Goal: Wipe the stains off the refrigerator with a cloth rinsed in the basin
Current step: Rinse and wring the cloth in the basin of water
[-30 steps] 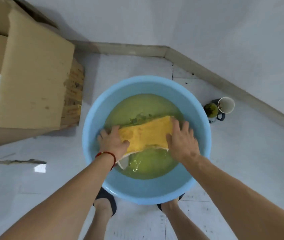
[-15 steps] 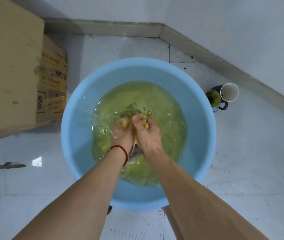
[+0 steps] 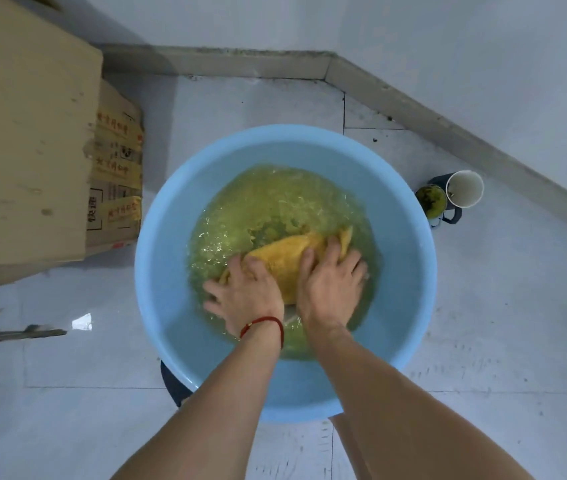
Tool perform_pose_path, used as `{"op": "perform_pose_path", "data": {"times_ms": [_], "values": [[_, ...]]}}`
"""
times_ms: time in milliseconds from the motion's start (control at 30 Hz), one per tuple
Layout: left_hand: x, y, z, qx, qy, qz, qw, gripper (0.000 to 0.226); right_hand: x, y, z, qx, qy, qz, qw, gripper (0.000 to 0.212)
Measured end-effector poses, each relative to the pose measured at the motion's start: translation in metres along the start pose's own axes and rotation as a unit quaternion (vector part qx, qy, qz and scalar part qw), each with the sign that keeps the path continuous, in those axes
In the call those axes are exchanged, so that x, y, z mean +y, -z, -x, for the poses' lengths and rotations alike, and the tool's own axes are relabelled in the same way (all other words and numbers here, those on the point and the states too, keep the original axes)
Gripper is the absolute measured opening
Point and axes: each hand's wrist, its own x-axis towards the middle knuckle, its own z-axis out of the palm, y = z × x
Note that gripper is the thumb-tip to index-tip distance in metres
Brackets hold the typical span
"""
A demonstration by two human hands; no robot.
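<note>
Cloth, yellow, lying in the greenish water of the blue basin on the floor, under our left hand and right hand, both spread flat: we should knead thoroughly, then wring hard.

cardboard box, "快递" printed, tape illegible

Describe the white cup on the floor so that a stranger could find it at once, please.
Start at the big blue basin in the middle of the floor and look just past its right rim, toward the wall's skirting. Two small vessels stand there together: the white cup is the right one, pale inside, while its neighbour, the dark mug, holds something green.
</note>
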Motion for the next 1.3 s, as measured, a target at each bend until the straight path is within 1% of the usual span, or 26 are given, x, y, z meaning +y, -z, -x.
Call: {"op": "perform_pose_path", "data": {"times_ms": [33,67,133,167,200,267,333,367,400,467,500,567,633,700,733,767,833,867,900,933,1000,1067,1100,1167,1233,1300], "values": [[0.003,-0.003,0.002,-0.034,0.054,0.048,0.997,0.046,-0.007,0.0,0.004,-0.06,-0.034,-0.103,0.992,0.047],[0.004,-0.006,0.0,-0.061,0.102,0.107,0.987,0.051,-0.014,0.003,0.007,-0.113,-0.077,-0.221,0.966,0.047],[0.002,-0.011,-0.006,-0.106,0.156,0.229,0.955,0.072,-0.029,0.01,0.01,-0.222,-0.176,-0.404,0.87,0.053],[-0.001,-0.013,-0.009,-0.125,0.154,0.277,0.94,0.081,-0.035,0.014,0.011,-0.257,-0.191,-0.434,0.842,0.059],[-0.005,-0.016,-0.013,-0.144,0.148,0.305,0.93,0.086,-0.04,0.015,0.011,-0.275,-0.173,-0.426,0.845,0.065],[-0.005,-0.011,-0.016,-0.186,0.13,0.321,0.919,0.073,-0.043,0.017,0.006,-0.276,-0.113,-0.377,0.877,0.072],[0.004,0.002,-0.016,-0.193,0.036,0.235,0.952,0.041,-0.041,0.021,-0.004,-0.253,-0.018,-0.267,0.93,0.063],[0.007,0.006,-0.017,-0.18,-0.015,0.179,0.967,0.035,-0.039,0.024,-0.01,-0.239,0.042,-0.159,0.957,0.063],[0.007,0.007,-0.017,-0.154,-0.058,0.137,0.977,0.032,-0.036,0.027,-0.015,-0.211,0.109,-0.047,0.97,0.06],[0.007,0.01,-0.013,-0.096,-0.12,0.127,0.98,0.027,-0.032,0.03,-0.025,-0.122,0.201,0.062,0.97,0.049],[0.004,0.011,-0.011,-0.057,-0.128,0.143,0.98,0.031,-0.03,0.029,-0.03,-0.078,0.216,0.098,0.968,0.044],[-0.006,0.01,-0.013,0.03,-0.08,0.178,0.98,0.042,-0.024,0.026,-0.034,-0.017,0.19,0.17,0.967,0.043],[-0.01,0.005,-0.014,0.054,-0.005,0.148,0.988,0.049,-0.019,0.021,-0.029,0.021,0.149,0.198,0.969,0.051],[-0.004,0.003,-0.011,0.01,0.064,0.131,0.989,0.055,-0.019,0.016,-0.018,-0.025,0.086,0.094,0.991,0.056],[0.002,0.002,-0.011,-0.021,0.093,0.165,0.982,0.059,-0.023,0.015,-0.011,-0.076,0.046,-0.018,0.996,0.054],[0.007,0.0,-0.012,-0.061,0.117,0.222,0.966,0.067,-0.029,0.015,-0.005,-0.124,-0.004,-0.15,0.981,0.051],[0.01,-0.003,-0.018,-0.154,0.157,0.32,0.922,0.088,-0.047,0.019,0.004,-0.193,-0.105,-0.37,0.903,0.048],[0.004,-0.01,-0.026,-0.203,0.167,0.328,0.907,0.093,-0.053,0.021,0.009,-0.208,-0.138,-0.427,0.869,0.047],[-0.003,-0.014,-0.035,-0.239,0.17,0.318,0.902,0.089,-0.059,0.021,0.012,-0.211,-0.14,-0.44,0.862,0.047],[-0.004,-0.014,-0.04,-0.259,0.161,0.311,0.9,0.078,-0.063,0.02,0.012,-0.205,-0.127,-0.424,0.873,0.046],[0.005,-0.001,-0.036,-0.258,0.093,0.257,0.927,0.041,-0.062,0.019,0.006,-0.182,-0.06,-0.333,0.923,0.053],[0.011,0.007,-0.032,-0.214,-0.004,0.134,0.968,0.022,-0.051,0.018,-0.009,-0.175,0.069,-0.147,0.971,0.062],[0.009,0.013,-0.029,-0.18,-0.046,0.083,0.979,0.021,-0.047,0.019,-0.015,-0.181,0.139,-0.046,0.972,0.06],[0.005,0.02,-0.021,-0.128,-0.092,0.094,0.983,0.021,-0.038,0.023,-0.029,-0.138,0.225,0.053,0.963,0.047],[-0.003,0.025,-0.014,-0.074,-0.088,0.143,0.983,0.03,-0.033,0.026,-0.036,-0.053,0.235,0.101,0.965,0.035],[-0.01,0.021,-0.014,-0.032,-0.043,0.151,0.987,0.046,-0.023,0.019,-0.037,0.011,0.191,0.145,0.971,0.035]]}}
